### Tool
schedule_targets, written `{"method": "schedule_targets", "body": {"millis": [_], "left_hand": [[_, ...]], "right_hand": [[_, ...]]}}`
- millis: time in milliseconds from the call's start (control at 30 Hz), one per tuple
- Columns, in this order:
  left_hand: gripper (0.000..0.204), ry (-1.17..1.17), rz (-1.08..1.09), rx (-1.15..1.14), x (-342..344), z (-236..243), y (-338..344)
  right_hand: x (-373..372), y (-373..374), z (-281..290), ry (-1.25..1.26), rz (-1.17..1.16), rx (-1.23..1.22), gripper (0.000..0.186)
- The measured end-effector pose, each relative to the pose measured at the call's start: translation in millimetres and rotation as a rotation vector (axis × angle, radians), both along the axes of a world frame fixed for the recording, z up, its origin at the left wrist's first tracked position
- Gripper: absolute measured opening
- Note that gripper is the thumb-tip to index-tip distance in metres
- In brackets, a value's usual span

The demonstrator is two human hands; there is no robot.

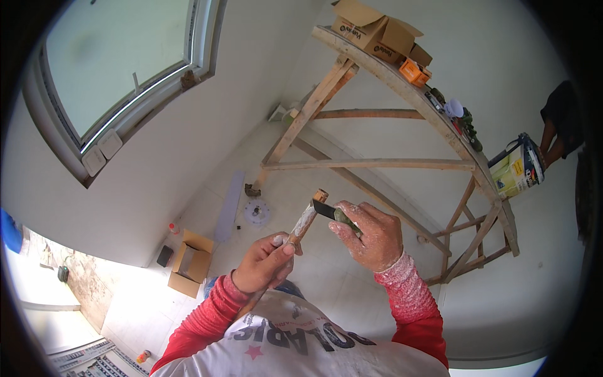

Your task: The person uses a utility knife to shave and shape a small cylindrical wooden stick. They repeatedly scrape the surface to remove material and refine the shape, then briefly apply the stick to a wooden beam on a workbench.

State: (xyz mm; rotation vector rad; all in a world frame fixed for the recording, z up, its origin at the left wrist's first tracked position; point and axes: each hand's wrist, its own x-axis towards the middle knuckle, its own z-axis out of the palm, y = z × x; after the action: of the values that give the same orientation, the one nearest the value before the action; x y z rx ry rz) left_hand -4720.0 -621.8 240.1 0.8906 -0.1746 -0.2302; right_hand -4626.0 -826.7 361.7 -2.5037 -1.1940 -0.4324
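Observation:
My left hand (262, 261) is closed around a wooden stick (305, 221) held slanting up and away in front of my chest. White paste is smeared along the stick above my fingers, while its far tip shows bare wood. In my right hand (375, 237) is a putty knife (323, 209) with a dark blade and a greenish, smeared handle. The blade lies against the stick just below its tip. White residue coats my right fingers and the cuff of my red sleeve.
A wooden trestle scaffold (377, 163) spans ahead, bearing a cardboard box (361, 31), an orange box (414, 72) and tools. A paint bucket (518, 166) stands at its right end, near another person's legs (556, 138). An open carton (190, 264) sits on the floor, left, below a window (119, 56).

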Motion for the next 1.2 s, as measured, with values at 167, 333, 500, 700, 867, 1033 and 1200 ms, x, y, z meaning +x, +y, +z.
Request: {"method": "schedule_targets", "body": {"millis": [167, 333, 500, 700, 867, 1033, 1200], "left_hand": [[0.026, 0.013, 0.053, 0.075, 1.4, 4.4, -1.5], [0.024, 0.008, 0.065, 0.110, -11.8, 11.4, 1.5], [0.024, -0.028, 0.111, 0.079, -1.8, 11.3, 12.2], [0.024, 0.005, 0.092, 0.085, -0.2, 10.2, 7.9], [0.029, -0.059, 0.153, 0.160, -1.0, 5.3, 6.1], [0.031, 0.027, 0.124, 0.208, -6.6, 7.7, 2.6], [0.037, 0.034, 0.111, 0.088, -0.4, 4.6, 11.3]], "right_hand": [[1.5, 4.8, 2.7, -0.018, -0.034, -0.072, 0.032], [59.2, -43.0, -11.0, -0.013, -0.312, 0.096, 0.029], [24.9, -2.4, 16.0, -0.024, -0.027, 0.171, 0.031], [6.0, 12.1, 13.8, 0.048, 0.042, -0.004, 0.035], [5.9, 14.0, 11.0, 0.002, -0.010, -0.089, 0.037], [91.1, -29.1, -8.2, -0.116, -0.452, 0.005, 0.040], [44.1, -4.9, 8.3, -0.036, -0.079, 0.173, 0.038]]}}
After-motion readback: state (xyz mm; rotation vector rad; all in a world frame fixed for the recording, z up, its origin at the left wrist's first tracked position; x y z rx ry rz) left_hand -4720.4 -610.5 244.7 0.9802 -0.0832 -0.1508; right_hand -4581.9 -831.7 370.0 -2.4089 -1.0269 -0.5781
